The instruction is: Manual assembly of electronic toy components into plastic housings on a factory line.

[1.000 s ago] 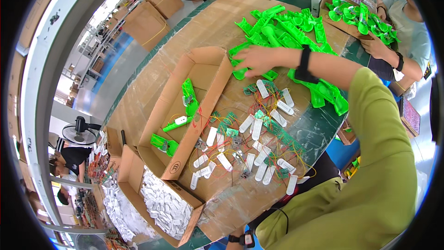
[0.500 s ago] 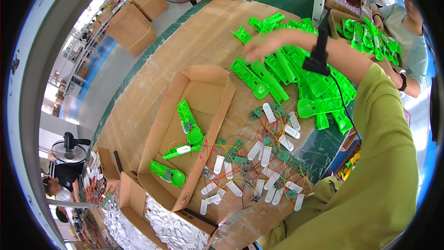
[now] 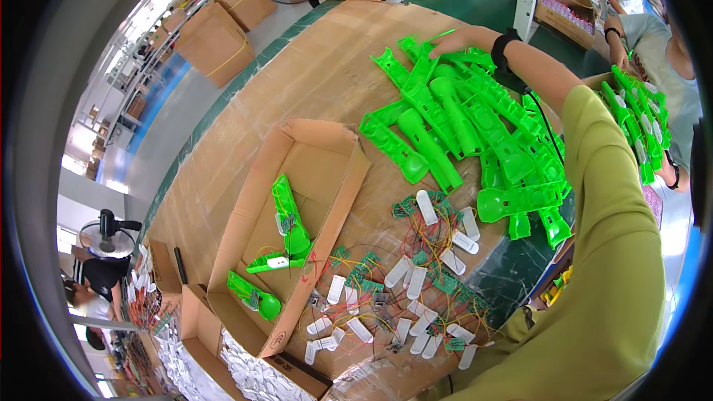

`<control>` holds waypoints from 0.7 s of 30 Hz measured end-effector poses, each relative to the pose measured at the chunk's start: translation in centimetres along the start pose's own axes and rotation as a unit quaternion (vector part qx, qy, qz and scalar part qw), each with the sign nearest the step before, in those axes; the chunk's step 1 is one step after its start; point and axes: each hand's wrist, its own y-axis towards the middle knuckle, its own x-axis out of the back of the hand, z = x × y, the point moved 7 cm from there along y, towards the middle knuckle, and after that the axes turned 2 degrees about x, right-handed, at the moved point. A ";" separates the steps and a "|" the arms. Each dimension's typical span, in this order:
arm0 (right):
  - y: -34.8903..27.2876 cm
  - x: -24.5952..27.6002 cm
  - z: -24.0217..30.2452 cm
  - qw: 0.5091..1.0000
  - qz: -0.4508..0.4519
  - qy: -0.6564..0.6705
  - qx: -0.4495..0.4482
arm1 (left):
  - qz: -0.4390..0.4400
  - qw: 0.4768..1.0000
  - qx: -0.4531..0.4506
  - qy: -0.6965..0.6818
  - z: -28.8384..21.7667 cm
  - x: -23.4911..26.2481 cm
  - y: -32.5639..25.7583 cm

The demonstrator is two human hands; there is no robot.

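1. Head view: the right hand is over the far edge of a heap of green shells, which lies beyond and right of the long cardboard box.
2. Its fingers are loosely bent down at the heap; I cannot tell whether they have hold of a shell. A dark wristband circles the wrist. The left hand is outside the view, so its grip I cannot tell.
3. Green shells: smooth, glossy plastic, long trough shapes with a rounded cup at one end. Some lie hollow side up, others show domed backs.
4. The heap's shells nearest the box slant, their near ends swung away from it to the right. One at the heap's near side lies almost crosswise, cup toward the box.
5. Inside the box, three fitted shells carry small parts and wiring; two slant with cups nearward, one lies across.
6. Right of the box: oblong white caps, thin wires and flat circuit boards, tangled together.
7. At the box's near end, a carton holds loose white pieces.
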 end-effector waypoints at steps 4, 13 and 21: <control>-3.6 0.1 3.3 0.986 0.073 0.150 0.015 | 0.001 1.000 -0.005 0.012 -1.2 -0.1 -0.8; -15.9 0.1 4.2 0.991 0.070 -0.057 -0.102 | 0.001 0.997 -0.050 0.051 -1.0 -0.1 -3.6; -20.0 -6.6 5.0 0.965 -0.206 -0.123 -0.105 | 0.013 0.991 -0.086 0.104 1.7 -1.4 -8.1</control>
